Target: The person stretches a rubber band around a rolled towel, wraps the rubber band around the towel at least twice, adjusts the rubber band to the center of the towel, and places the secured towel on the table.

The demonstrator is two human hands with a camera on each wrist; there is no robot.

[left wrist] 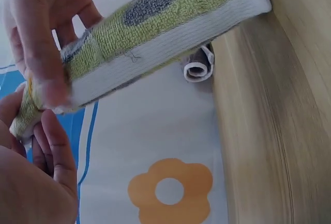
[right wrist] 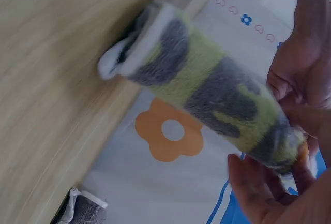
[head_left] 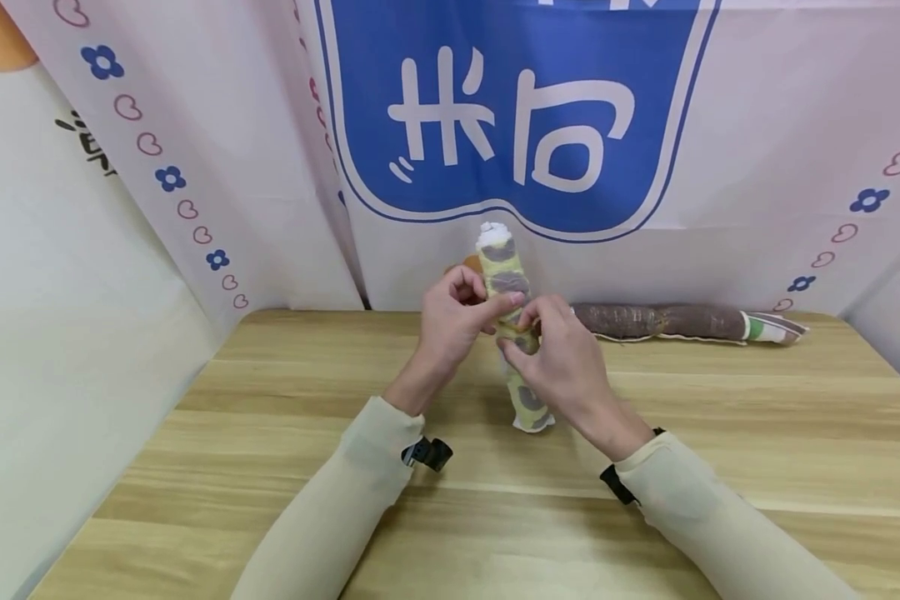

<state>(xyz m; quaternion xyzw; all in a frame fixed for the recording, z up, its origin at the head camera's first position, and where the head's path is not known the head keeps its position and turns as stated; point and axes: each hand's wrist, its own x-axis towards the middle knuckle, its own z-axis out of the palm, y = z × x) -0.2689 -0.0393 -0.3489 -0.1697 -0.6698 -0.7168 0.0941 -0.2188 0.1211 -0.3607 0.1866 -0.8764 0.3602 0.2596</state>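
A rolled towel (head_left: 528, 400), yellow-green with grey spots and white edges, stands nearly upright, tilted a little, over the table. My left hand (head_left: 453, 317) grips it near the middle, thumb across its front. Just below, my right hand (head_left: 570, 367) holds it from the right side with thumb and fingers. A thin orange-yellow band, which looks like a rubber band (left wrist: 31, 87), shows on the roll between the hands in the left wrist view. Fingers partly hide it. The towel's lower end (right wrist: 139, 43) shows its rolled layers in the right wrist view.
A second rolled towel (head_left: 697, 323), brown with a green and white end, lies along the table's back edge, right of the hands. The wooden table (head_left: 270, 467) meets a printed cloth backdrop (head_left: 780, 108) behind. A black wrist camera (head_left: 429, 454) sits at the left cuff.
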